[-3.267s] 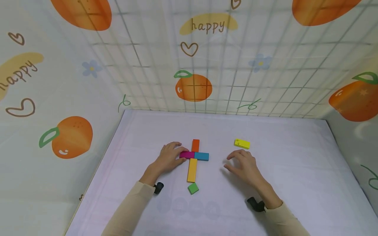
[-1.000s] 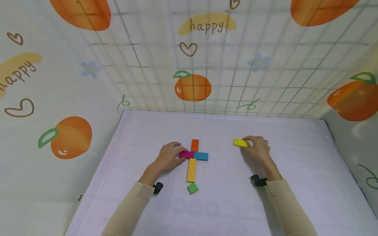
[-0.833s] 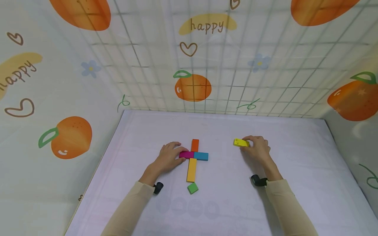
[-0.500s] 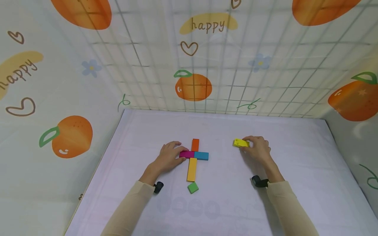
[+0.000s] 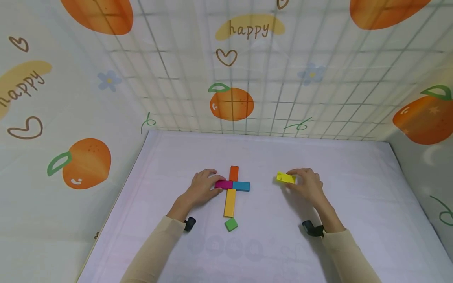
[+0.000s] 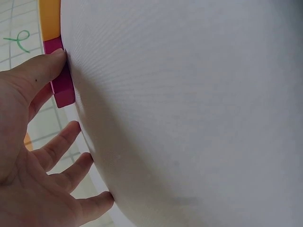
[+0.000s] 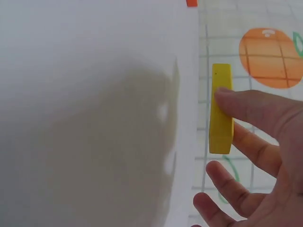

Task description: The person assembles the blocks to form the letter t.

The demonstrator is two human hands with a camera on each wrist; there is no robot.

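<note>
My left hand (image 5: pixel 202 189) pinches the magenta block (image 5: pixel 223 184) between thumb and index finger, with its other fingertips touching the table in the left wrist view. That block lies end to end with a blue block (image 5: pixel 241 186). An orange-red block (image 5: pixel 234 173) points away behind them, and a long amber block (image 5: pixel 229 203) extends toward the front. At the amber block's near end sits a small green block (image 5: pixel 231 224), turned cornerwise. On the right, my right hand (image 5: pixel 307 186) pinches a yellow block (image 7: pixel 221 113) between thumb and fingers, held above the table.
The white table (image 5: pixel 269 251) is closed in by a printed cloth at the back and sides, with its rear edge just beyond the blocks. A black wrist camera (image 5: pixel 313 228) juts from the right wrist, another camera (image 5: pixel 190 224) from the left.
My right hand reached the yellow block, took hold of it, and has now lifted it off the table, slightly left and nearer. The left hand and the other blocks have stayed in place.
</note>
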